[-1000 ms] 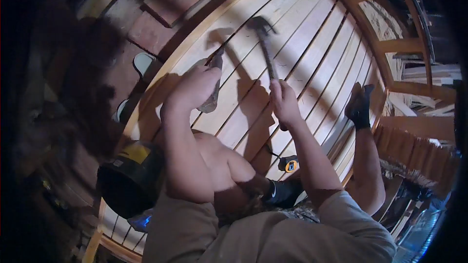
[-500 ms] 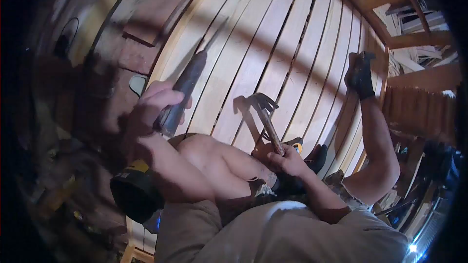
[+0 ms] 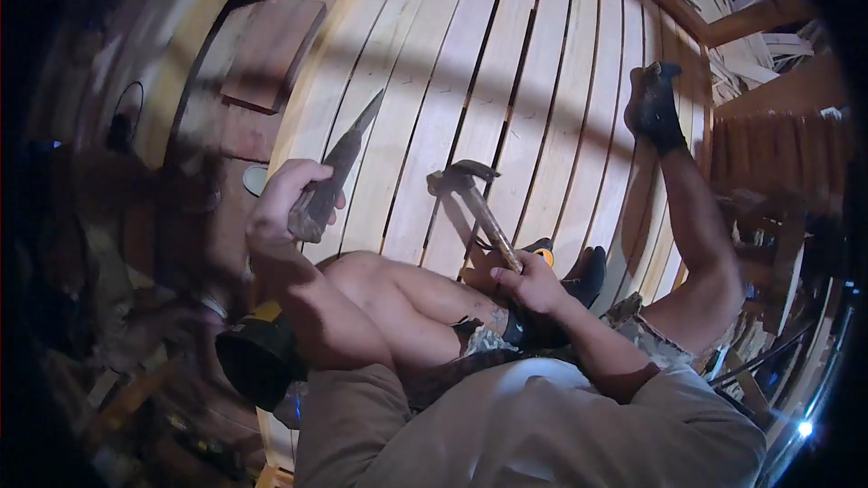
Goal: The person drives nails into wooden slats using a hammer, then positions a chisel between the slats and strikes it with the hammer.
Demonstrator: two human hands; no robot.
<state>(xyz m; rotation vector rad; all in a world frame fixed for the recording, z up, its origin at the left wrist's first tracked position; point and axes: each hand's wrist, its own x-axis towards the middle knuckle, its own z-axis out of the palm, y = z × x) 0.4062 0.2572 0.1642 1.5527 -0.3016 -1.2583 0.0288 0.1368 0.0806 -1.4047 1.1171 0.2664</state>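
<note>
My left hand (image 3: pixel 287 199) is wrapped round the thick dark wooden handle of a pointed blade tool (image 3: pixel 334 167). Its narrow blade tapers to a tip that points up and away over pale slats. I cannot tell whether it is a chisel or a knife. My right hand (image 3: pixel 535 285) grips a claw hammer (image 3: pixel 489 220) low on its worn handle, with the head raised above the slats and the claw toward the right. Both tools are held apart from each other. Beneath them lies a slatted wooden platform (image 3: pixel 434 117) on which I sit.
A black and yellow object (image 3: pixel 258 343) lies by my left elbow. Another yellow and black item (image 3: pixel 544 256) is partly hidden behind my right hand. My socked foot (image 3: pixel 655 113) rests near the platform's right edge. Wood scraps (image 3: pixel 778 45) lie beyond the frame, upper right.
The view has shifted slightly. The blade tool has come back toward me, its tip now lower and further left. The hammer has moved a little up and left in view. Both grips are kept.
</note>
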